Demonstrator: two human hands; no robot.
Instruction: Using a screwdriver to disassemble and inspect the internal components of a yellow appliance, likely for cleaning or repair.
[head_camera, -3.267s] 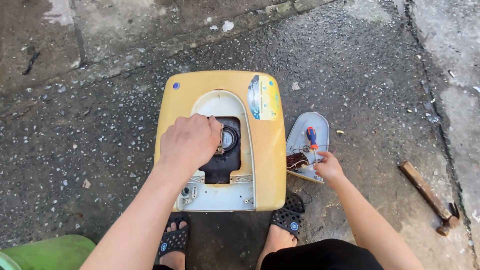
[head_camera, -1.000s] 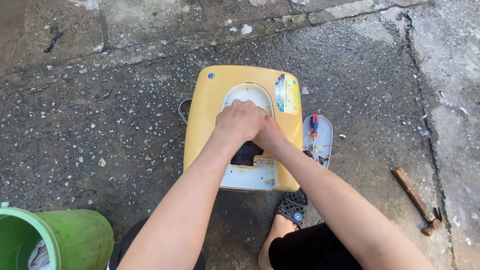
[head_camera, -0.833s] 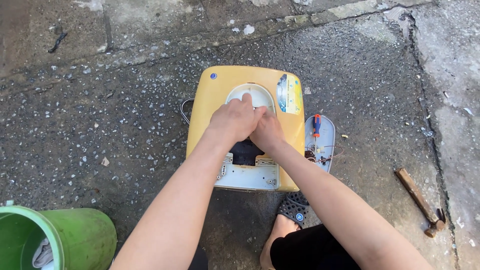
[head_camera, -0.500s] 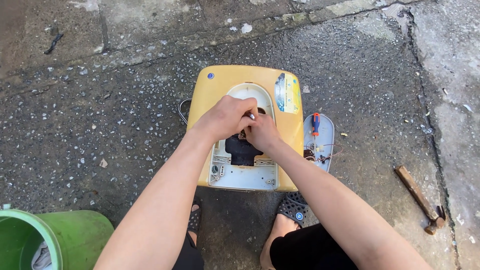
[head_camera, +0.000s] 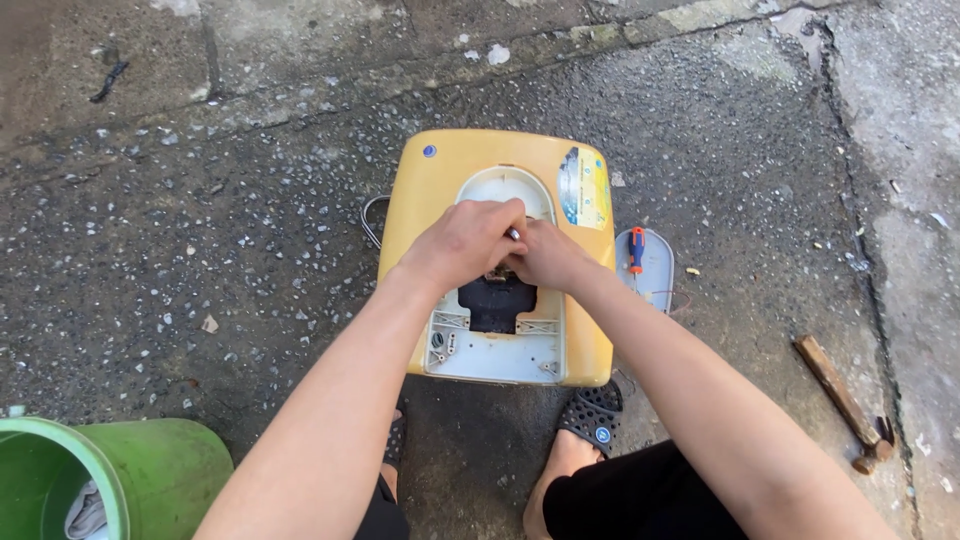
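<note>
Both hands met over the middle of a yellow appliance casing (head_camera: 440, 190) that lay flat on the rough grey pavement (head_camera: 200, 250), just ahead of the person's sandalled feet. From the head camera, the left hand (head_camera: 462, 243) was curled with its fingers drawn together, and something small and pale showed at its fingertips, too tiny to make out. The right hand (head_camera: 545, 257) pressed against it from the other side, knuckles touching, fingers bent down toward the dark opening (head_camera: 497, 302) in the casing's white inner panel (head_camera: 495, 350); whether it actually gripped anything I could not tell. Just beside the casing on the right lay a pale grey cover plate (head_camera: 655, 270) with a red-handled screwdriver (head_camera: 636, 248) resting on it. Well apart, farther right, a hammer (head_camera: 838, 398) with a wooden handle lay on the ground. At the lower left corner stood a green bucket (head_camera: 150, 470), a bit of cloth visible inside.
</note>
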